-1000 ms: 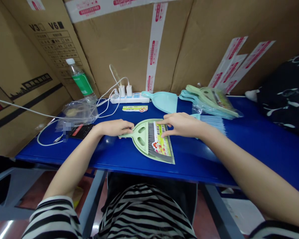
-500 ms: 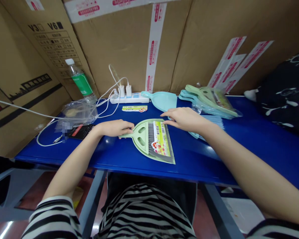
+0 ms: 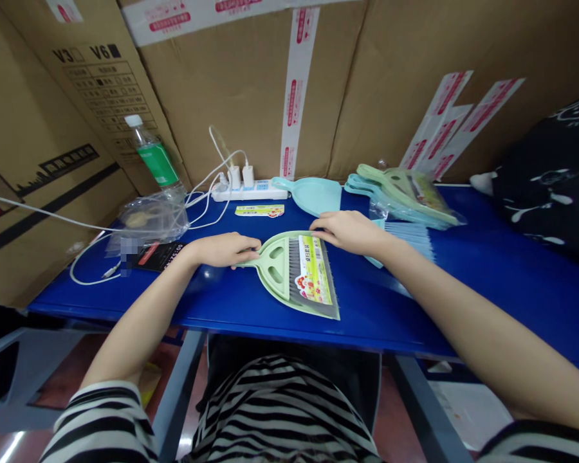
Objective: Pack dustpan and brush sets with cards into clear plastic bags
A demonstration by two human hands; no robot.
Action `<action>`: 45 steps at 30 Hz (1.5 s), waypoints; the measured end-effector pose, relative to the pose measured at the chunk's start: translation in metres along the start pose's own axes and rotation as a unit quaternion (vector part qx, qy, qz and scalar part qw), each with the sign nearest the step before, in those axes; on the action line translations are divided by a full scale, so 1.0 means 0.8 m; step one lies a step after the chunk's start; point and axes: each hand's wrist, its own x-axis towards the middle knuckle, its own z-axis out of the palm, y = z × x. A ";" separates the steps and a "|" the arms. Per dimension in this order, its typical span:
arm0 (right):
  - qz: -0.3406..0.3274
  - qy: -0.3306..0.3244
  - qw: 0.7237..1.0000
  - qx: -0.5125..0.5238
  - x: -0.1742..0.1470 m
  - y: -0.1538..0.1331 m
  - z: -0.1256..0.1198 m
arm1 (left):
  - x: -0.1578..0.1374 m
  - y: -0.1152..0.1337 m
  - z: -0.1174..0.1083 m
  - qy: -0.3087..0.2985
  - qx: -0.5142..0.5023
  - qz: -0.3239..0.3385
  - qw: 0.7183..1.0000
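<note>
A light green dustpan [image 3: 265, 243] lies on the blue desk, with a matching hand brush [image 3: 276, 260] nested in it. Across the brush's grey bristles sits a yellow-green printed label card [image 3: 313, 270]. My left hand [image 3: 226, 249] is closed around the handle end at the left. From above, my right hand [image 3: 345, 231] pinches at the card's upper end, beside the pan's far rim; its fingertips partly hide that spot. Beyond lie a light blue dustpan [image 3: 316, 195] and a loose label card [image 3: 260, 210]. A light blue brush [image 3: 408, 238] is partly behind my right wrist.
Several blue and green dustpan sets [image 3: 405, 193] are stacked at the back right, partly in clear plastic. A power strip [image 3: 253, 191] with white cables, a bottle [image 3: 157, 161] and a plastic bag [image 3: 149, 215] stand at the back left. Cardboard [image 3: 241, 83] walls the desk.
My right hand's fingers have drawn together onto the card's upper end. The card has shifted slightly right over the bristles. My left hand stays on the handle.
</note>
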 end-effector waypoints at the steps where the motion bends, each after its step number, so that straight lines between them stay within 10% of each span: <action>1: -0.001 0.005 1.000 0.003 0.000 0.000 0.000 | 0.001 0.000 0.001 0.001 0.001 0.000 1.000; 45: 0.063 0.097 0.993 0.039 0.003 0.025 0.007 | 0.002 -0.001 0.002 -0.008 -0.029 -0.003 1.000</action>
